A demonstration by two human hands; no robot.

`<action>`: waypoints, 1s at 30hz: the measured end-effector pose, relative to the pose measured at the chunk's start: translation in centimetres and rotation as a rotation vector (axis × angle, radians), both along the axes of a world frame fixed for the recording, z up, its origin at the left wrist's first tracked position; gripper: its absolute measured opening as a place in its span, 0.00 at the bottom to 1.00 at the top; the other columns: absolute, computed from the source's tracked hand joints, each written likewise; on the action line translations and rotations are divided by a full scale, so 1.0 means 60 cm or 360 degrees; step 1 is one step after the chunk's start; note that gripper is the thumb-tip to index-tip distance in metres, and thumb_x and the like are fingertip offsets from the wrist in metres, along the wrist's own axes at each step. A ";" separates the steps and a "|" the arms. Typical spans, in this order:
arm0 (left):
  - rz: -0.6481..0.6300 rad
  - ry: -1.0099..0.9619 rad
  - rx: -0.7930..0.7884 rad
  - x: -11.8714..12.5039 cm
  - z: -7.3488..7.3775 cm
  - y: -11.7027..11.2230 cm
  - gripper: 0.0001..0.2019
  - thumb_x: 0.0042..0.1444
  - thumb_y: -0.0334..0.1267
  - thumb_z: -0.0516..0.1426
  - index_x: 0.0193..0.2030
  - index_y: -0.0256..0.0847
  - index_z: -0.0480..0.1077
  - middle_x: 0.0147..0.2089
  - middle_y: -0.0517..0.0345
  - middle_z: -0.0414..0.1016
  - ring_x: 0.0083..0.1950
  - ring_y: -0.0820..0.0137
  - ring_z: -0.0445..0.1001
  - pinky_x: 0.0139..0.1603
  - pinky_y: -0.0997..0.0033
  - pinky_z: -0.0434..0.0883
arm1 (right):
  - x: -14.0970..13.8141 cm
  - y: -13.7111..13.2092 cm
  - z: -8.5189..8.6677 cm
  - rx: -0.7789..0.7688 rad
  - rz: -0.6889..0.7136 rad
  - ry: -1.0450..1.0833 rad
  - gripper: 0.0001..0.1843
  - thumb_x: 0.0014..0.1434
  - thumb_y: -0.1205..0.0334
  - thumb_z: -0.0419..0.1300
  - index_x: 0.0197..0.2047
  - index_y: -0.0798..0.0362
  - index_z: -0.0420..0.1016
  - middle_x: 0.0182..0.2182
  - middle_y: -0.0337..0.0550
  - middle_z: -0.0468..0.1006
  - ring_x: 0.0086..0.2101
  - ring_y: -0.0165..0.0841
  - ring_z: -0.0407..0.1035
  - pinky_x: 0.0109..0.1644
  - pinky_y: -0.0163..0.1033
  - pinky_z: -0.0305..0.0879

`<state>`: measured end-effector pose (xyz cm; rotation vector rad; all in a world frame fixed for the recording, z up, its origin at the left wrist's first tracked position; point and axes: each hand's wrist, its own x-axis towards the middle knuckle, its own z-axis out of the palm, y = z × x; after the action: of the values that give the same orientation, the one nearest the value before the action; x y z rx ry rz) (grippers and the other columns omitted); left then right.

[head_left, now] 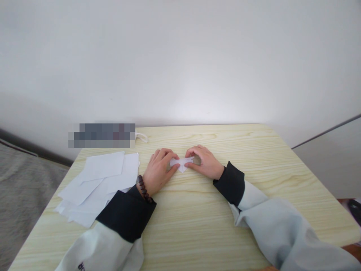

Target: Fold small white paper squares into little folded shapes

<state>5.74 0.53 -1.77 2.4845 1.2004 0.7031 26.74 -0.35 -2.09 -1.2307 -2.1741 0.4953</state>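
Between my hands, a small folded piece of white paper is held low over the wooden table. It has a narrow band across the top and a pointed tip facing me. My left hand pinches its left end between thumb and fingers; a beaded bracelet circles that wrist. On the other side, my right hand is closed on the right end, thumb below and fingers above. The fingertips cover parts of both ends of the paper.
Loose sheets of white paper lie overlapping on the left of the table. Behind them is a blurred-out item with a white cord loop beside it. A white wall stands at the table's back edge.
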 end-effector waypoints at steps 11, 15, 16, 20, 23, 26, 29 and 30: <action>-0.0063 0.0018 0.0004 -0.001 -0.007 0.003 0.09 0.57 0.38 0.56 0.44 0.42 0.70 0.39 0.55 0.69 0.43 0.63 0.67 0.44 0.61 0.64 | 0.002 0.002 0.003 0.0000 0.0123 0.0035 0.10 0.56 0.57 0.62 0.41 0.50 0.76 0.36 0.41 0.78 0.39 0.34 0.69 0.48 0.43 0.60; -0.0085 -0.0084 0.0003 0.000 -0.003 0.002 0.06 0.57 0.36 0.55 0.40 0.42 0.71 0.40 0.55 0.69 0.44 0.64 0.67 0.46 0.63 0.65 | 0.000 0.001 0.003 0.0041 0.0081 0.0086 0.09 0.56 0.58 0.62 0.40 0.51 0.76 0.38 0.42 0.77 0.40 0.34 0.70 0.47 0.42 0.62; -0.0095 -0.0123 -0.0004 0.001 -0.002 0.001 0.05 0.57 0.36 0.55 0.40 0.42 0.70 0.40 0.55 0.69 0.44 0.65 0.68 0.46 0.64 0.65 | 0.000 0.001 0.003 0.0056 0.0080 0.0108 0.09 0.56 0.58 0.62 0.40 0.51 0.76 0.37 0.42 0.78 0.39 0.34 0.70 0.47 0.42 0.62; -0.0090 -0.0260 0.0058 0.005 0.007 -0.003 0.03 0.58 0.35 0.55 0.36 0.40 0.69 0.34 0.59 0.72 0.38 0.69 0.69 0.42 0.68 0.67 | -0.002 -0.002 0.005 0.0210 0.0106 0.0239 0.05 0.58 0.62 0.59 0.36 0.53 0.75 0.32 0.43 0.78 0.35 0.32 0.70 0.41 0.38 0.65; -0.0070 -0.0389 0.0193 0.005 0.014 -0.005 0.03 0.58 0.33 0.55 0.34 0.40 0.69 0.34 0.58 0.72 0.39 0.70 0.70 0.42 0.69 0.68 | -0.003 -0.005 0.008 0.0404 0.0073 0.0337 0.04 0.59 0.66 0.58 0.36 0.53 0.75 0.33 0.44 0.77 0.37 0.32 0.70 0.43 0.38 0.66; -0.0013 -0.0447 0.0282 0.002 0.015 -0.005 0.05 0.58 0.33 0.55 0.36 0.41 0.72 0.37 0.56 0.73 0.41 0.69 0.70 0.43 0.69 0.69 | -0.002 -0.004 0.007 0.0516 -0.0006 0.0343 0.04 0.58 0.66 0.59 0.35 0.51 0.76 0.35 0.44 0.76 0.38 0.32 0.69 0.44 0.40 0.66; 0.0076 -0.0310 0.0325 -0.003 0.008 -0.002 0.07 0.58 0.33 0.55 0.37 0.43 0.75 0.37 0.56 0.73 0.41 0.68 0.70 0.43 0.67 0.69 | -0.001 0.000 -0.002 0.0532 -0.0043 0.0269 0.04 0.56 0.66 0.61 0.33 0.49 0.78 0.34 0.42 0.75 0.36 0.32 0.66 0.42 0.40 0.65; 0.0083 -0.0223 0.0335 -0.004 0.004 0.000 0.07 0.57 0.33 0.55 0.38 0.43 0.75 0.38 0.56 0.73 0.41 0.67 0.70 0.43 0.66 0.68 | 0.000 0.001 -0.006 0.0514 -0.0046 0.0229 0.04 0.56 0.66 0.62 0.32 0.49 0.78 0.34 0.42 0.74 0.36 0.32 0.65 0.42 0.40 0.65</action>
<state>5.53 0.51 -1.51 2.5262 1.1989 1.0488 26.73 -0.28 -2.43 -1.0166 -2.0158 0.2023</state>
